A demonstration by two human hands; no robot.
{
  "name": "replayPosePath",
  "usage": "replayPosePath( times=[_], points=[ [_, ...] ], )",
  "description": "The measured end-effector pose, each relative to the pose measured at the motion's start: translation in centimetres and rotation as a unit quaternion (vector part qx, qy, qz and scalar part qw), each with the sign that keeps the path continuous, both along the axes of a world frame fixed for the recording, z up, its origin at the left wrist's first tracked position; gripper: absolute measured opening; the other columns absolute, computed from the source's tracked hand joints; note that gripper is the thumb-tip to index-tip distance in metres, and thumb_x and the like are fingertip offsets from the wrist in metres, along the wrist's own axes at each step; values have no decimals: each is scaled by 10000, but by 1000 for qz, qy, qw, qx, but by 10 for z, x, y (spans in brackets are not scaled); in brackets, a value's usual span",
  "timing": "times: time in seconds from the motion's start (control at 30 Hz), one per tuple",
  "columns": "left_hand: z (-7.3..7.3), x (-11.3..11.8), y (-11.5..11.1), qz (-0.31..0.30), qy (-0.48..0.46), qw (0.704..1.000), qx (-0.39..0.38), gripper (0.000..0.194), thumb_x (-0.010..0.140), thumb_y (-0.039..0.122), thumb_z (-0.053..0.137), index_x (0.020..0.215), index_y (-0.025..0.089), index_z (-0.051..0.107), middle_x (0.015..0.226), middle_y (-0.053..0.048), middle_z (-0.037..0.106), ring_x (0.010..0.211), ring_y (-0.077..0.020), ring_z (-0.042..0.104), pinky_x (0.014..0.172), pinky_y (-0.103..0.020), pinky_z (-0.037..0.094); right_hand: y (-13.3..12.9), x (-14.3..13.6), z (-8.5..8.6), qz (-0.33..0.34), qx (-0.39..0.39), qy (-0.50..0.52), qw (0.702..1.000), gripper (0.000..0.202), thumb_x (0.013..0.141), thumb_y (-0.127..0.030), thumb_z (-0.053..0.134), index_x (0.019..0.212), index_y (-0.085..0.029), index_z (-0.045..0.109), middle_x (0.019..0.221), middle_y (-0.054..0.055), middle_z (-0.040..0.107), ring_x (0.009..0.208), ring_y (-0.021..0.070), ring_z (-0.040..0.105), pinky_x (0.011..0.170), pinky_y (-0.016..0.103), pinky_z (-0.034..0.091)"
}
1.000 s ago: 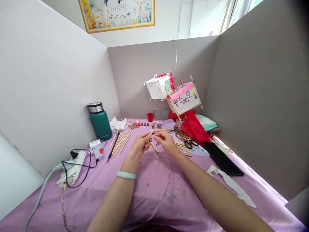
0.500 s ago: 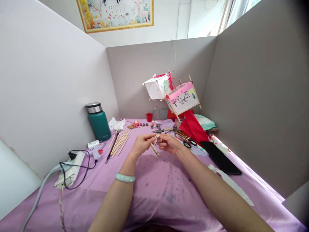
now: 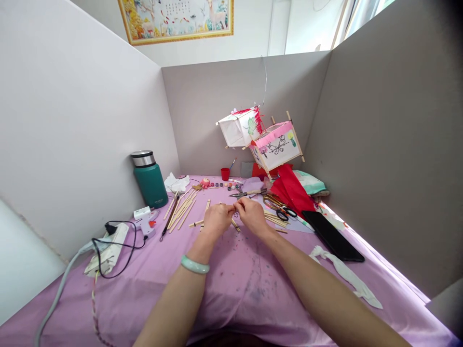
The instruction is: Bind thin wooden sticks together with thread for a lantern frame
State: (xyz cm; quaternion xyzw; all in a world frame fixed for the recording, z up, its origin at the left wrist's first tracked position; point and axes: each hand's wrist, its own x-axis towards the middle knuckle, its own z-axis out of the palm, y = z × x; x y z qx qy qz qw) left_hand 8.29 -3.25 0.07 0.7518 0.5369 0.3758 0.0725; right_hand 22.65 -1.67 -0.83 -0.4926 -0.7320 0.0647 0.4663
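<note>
My left hand [image 3: 219,219], with a pale green bangle [image 3: 195,265] on its wrist, is closed in a pinch. My right hand [image 3: 250,214] is pinched too, its fingertips meeting the left hand's. What lies between the fingers is hidden by the hands. Crossed wooden sticks [image 3: 196,223] with dark bands show just left of my left hand. Below the fingertips the end of another banded stick [image 3: 236,225] pokes out. More pale sticks [image 3: 275,219] show beside my right hand.
Loose sticks [image 3: 183,212], a glue gun [image 3: 146,222] and a green bottle [image 3: 150,179] stand or lie on the left. Pliers [image 3: 249,193], scissors [image 3: 284,213] and a black phone [image 3: 333,235] lie right. Paper lanterns [image 3: 277,147] hang at the back. Purple cloth [image 3: 238,289] covers the table.
Both hands have turned knuckles-up, hiding the small banded stick end that showed between the fingertips. Crossed sticks now show left of my left hand, and sticks right of my right.
</note>
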Motion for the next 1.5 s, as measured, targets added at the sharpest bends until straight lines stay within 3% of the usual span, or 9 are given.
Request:
replayPosePath(
  times=[0.13,0.23,0.37,0.47,0.6,0.73,0.87,1.07,1.5],
  points=[
    [-3,0,9,-19,-115,992,-54,252,786,269,597,994,247,737,638,-26,651,610,-148,564,604,-247,369,-10,-3,2,48,67,-17,996,186,897,-261,461,822,-190,617,828,65,663,766,176,583,698,282,382],
    [2,-2,12,-56,-270,950,-144,296,766,282,610,1019,169,714,575,7,598,446,-85,461,481,-217,331,-8,1,8,59,95,55,992,181,901,-286,459,873,-197,614,885,67,657,775,172,578,717,279,403],
    [13,-3,4,-100,-402,886,-207,401,706,360,684,1022,114,665,591,18,577,357,-40,377,384,-202,229,2,8,10,47,-4,185,982,214,865,-373,491,846,-189,600,743,34,625,630,157,543,604,272,404],
    [17,-2,-1,-120,-426,871,-214,432,675,413,714,980,117,634,605,20,579,348,-33,382,367,-193,195,5,5,6,124,-116,248,954,273,833,-458,513,800,-194,570,668,-1,578,500,120,484,499,256,376],
    [14,0,1,-140,-433,869,-194,435,668,473,714,910,136,583,606,34,566,342,-26,383,357,-186,191,1,-6,2,195,-152,283,927,277,789,-472,576,830,-198,566,672,-21,554,481,100,470,468,241,368],
    [10,1,4,-150,-440,866,-185,470,657,486,723,944,148,565,607,46,563,342,-28,386,358,-180,207,-4,-9,1,166,-105,253,947,248,813,-445,568,836,-198,582,672,-10,573,536,119,498,524,253,398],
    [8,1,4,-165,-435,865,-188,506,680,456,713,1069,150,611,641,39,568,365,-29,406,362,-182,220,-6,-6,1,123,-24,198,972,232,845,-402,546,920,-196,623,840,47,657,697,160,570,638,274,431],
    [8,4,2,-171,-435,864,-184,509,696,426,705,1099,119,656,666,10,590,385,-38,439,343,-191,244,-7,-4,3,78,-8,175,982,224,876,-368,492,833,-196,630,676,19,609,629,155,533,601,262,396],
    [3,6,5,-207,-510,812,-192,533,674,361,753,1129,105,643,681,0,599,416,-64,502,359,-196,320,-11,-5,6,40,94,130,986,176,885,-316,513,829,-189,620,758,28,639,664,146,559,659,266,415]
  ],
)
